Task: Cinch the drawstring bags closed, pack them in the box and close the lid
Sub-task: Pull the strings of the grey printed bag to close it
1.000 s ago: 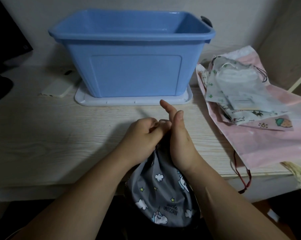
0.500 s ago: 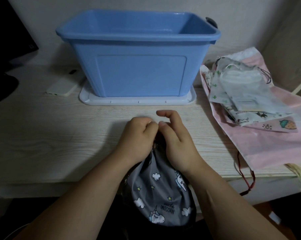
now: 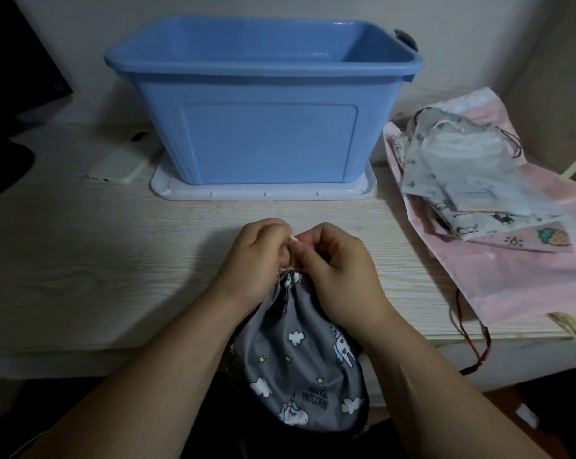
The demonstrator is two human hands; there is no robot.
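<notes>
Head view:
- Left hand (image 3: 253, 256): we see its fingers curled tight, pinching the drawstring (image 3: 292, 239) just above the bag's gathered mouth.
- Right hand (image 3: 339, 273): its fingers are likewise curled, thumb and forefinger pinching the same drawstring. It touches the left hand knuckle to knuckle.
- Drawstring: pale cord, showing only as a short bit between the two sets of fingertips. We cannot tell how the rest of it runs.
- Grey unicorn drawstring bag (image 3: 300, 359): it hangs directly below both hands. The puckered mouth sits at the fingertips and the body droops past the desk's near edge between the forearms.
- Blue plastic box (image 3: 263, 127): open-topped, standing beyond the hands, well apart from them.
- White lid (image 3: 263, 193): it lies flat under the box, its rim showing all round the base.
- Pile of drawstring bags (image 3: 472, 173): printed bags lying flat at the right of the box, stacked on a large pink bag (image 3: 511, 286).
- Dark red cord (image 3: 475, 342): it trails from the pink bag over the desk edge.
- Pale wooden desk (image 3: 98, 260): it bears everything listed.
- White phone (image 3: 121, 165): it lies left of the lid.
</notes>
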